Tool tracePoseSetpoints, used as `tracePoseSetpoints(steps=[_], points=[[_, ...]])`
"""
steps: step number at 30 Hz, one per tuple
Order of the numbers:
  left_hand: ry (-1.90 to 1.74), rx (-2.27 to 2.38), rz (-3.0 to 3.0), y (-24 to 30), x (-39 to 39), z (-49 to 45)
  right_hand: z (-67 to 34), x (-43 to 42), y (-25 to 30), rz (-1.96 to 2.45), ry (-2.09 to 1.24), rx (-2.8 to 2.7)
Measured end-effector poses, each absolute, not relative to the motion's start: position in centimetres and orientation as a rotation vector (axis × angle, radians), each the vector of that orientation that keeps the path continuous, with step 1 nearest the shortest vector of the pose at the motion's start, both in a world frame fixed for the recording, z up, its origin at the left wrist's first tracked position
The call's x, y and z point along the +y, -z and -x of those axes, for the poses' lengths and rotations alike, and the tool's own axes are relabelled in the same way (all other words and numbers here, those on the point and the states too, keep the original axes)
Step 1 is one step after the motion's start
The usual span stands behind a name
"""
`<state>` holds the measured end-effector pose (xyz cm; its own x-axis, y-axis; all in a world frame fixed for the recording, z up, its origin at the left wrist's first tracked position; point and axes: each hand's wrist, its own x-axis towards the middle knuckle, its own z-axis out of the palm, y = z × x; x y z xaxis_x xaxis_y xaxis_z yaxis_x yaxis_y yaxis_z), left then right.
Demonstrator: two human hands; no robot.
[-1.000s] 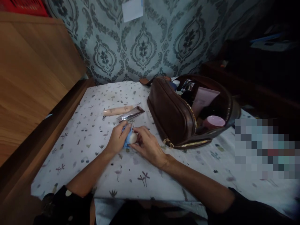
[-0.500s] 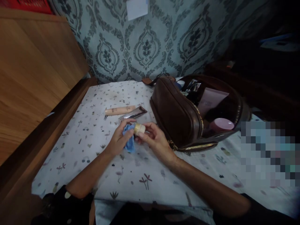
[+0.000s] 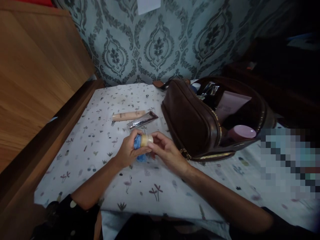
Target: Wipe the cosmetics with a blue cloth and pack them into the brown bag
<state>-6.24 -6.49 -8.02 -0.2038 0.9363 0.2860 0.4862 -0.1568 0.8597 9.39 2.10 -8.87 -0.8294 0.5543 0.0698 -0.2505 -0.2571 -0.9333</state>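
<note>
Between my two hands is a small cream-and-yellow jar [image 3: 146, 140], tipped on its side above the table. My left hand [image 3: 127, 150] is closed around a blue cloth [image 3: 137, 142] pressed against the jar's left end. The fingers and thumb of my right hand [image 3: 166, 151] pinch the jar's pale right end. Just beyond my hands lie a peach tube [image 3: 128, 115] and a silver tube [image 3: 143, 120], their ends touching or overlapping.
An open brown leather bag [image 3: 190, 116] stands to the right, holding a pink tube [image 3: 231, 105], a pink round-topped item [image 3: 242, 132] and other small items. A patterned cloth [image 3: 87, 160] covers the table. A wooden cabinet [image 3: 42, 60] borders the left; a wallpapered wall [image 3: 157, 43] is behind.
My left hand has shifted its grip, and the blue cloth now bunches around the jar's left end. The jar has moved slightly left. The view has also shifted a little.
</note>
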Motion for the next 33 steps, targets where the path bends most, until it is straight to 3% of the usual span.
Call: tracePoseSetpoints(steps=[7,14,18,33], points=[[-1.372,1.656,-1.663,7.93,-6.69,6.3,-9.49,2.02,8.75,0.415,-2.027,-1.58],[-1.207,1.713,-1.898,7.78,-6.98,6.36,-9.28,2.01,9.22,0.438,-2.431,-1.323],[-1.178,1.664,-2.116,7.39,-7.18,6.51,-9.31,2.33,9.01,0.408,-2.498,-1.279],[-1.254,1.685,-1.951,7.37,-7.34,6.75,-9.7,2.41,8.67,0.327,-2.142,-1.477]])
